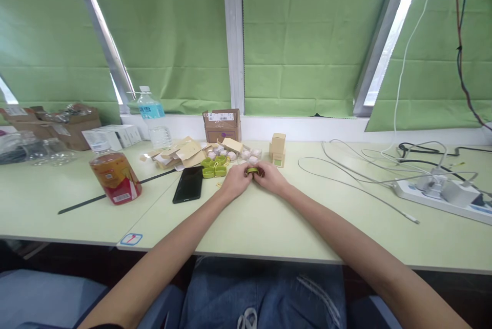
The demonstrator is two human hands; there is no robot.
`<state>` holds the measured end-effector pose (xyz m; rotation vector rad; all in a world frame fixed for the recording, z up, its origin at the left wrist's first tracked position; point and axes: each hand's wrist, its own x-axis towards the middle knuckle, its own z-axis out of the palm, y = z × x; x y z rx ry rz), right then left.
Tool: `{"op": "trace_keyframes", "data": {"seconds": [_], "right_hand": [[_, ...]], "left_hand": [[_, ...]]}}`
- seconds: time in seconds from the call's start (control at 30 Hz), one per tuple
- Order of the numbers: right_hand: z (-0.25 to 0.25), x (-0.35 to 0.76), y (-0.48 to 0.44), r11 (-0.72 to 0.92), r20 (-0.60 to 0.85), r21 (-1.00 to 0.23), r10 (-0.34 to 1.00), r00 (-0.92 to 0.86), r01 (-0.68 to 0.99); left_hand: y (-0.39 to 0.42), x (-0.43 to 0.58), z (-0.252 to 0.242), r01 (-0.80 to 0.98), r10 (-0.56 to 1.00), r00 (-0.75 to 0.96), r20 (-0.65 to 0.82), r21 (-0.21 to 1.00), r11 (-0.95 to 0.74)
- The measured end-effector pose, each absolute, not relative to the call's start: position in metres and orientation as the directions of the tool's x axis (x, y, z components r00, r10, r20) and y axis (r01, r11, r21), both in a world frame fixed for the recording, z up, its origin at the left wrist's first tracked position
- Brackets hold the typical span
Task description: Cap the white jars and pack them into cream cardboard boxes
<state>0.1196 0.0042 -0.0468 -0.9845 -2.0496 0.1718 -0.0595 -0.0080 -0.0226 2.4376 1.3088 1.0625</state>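
Observation:
My left hand and my right hand meet over the middle of the table. Between their fingertips they pinch a small olive-green ring-like piece; its exact kind is too small to make out. Several similar green cup-like pieces lie together just left of my hands, with bits of yellow cord near them. Right behind my fingers sit several small whitish round items in clear wrapping. A small upright cardboard box with a green mark stands beyond my right hand.
A black phone lies left of my hands, with a bottle of amber drink farther left. Flattened cardboard pieces, a brown box and a water bottle stand behind. Cables and a power strip occupy the right.

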Motion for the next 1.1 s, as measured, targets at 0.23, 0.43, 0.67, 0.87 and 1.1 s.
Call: {"op": "trace_keyframes", "data": {"seconds": [0.23, 0.43, 0.67, 0.87, 1.1], "right_hand": [[-0.045, 0.119, 0.002, 0.682, 0.625, -0.442, 0.7, -0.345, 0.582], [-0.041, 0.118, 0.0, 0.677, 0.628, -0.44, 0.702, -0.337, 0.59], [-0.038, 0.118, -0.002, 0.646, 0.603, -0.428, 0.725, -0.332, 0.632], [-0.037, 0.109, -0.001, 0.595, 0.586, -0.406, 0.752, -0.302, 0.693], [-0.036, 0.116, 0.001, 0.694, 0.595, -0.417, 0.697, -0.4, 0.587]], "left_hand": [[-0.009, -0.059, -0.021, 0.701, 0.787, 0.352, 0.507, 0.415, -0.58], [-0.011, -0.058, -0.019, 0.729, 0.784, 0.355, 0.509, 0.375, -0.573], [-0.008, -0.056, -0.02, 0.757, 0.789, 0.364, 0.496, 0.337, -0.561], [-0.006, -0.05, -0.025, 0.834, 0.805, 0.304, 0.51, 0.266, -0.483], [-0.007, -0.054, -0.025, 0.739, 0.786, 0.34, 0.516, 0.371, -0.563]]}}
